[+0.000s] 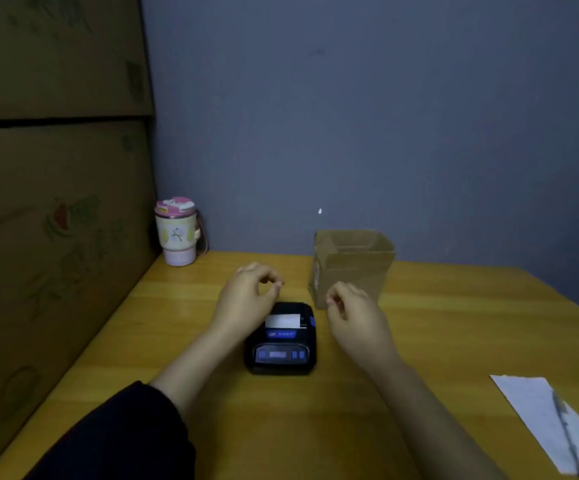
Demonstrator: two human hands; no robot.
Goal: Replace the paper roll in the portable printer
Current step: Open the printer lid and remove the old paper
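The portable printer (280,341) sits mid-table (437,327), white paper (283,320) showing at its slot, its far left corner hidden behind the left hand (246,299), while the right hand (355,315) hovers just right of it, both empty with fingers loosely curled, and an open cardboard box (352,266) stands behind.
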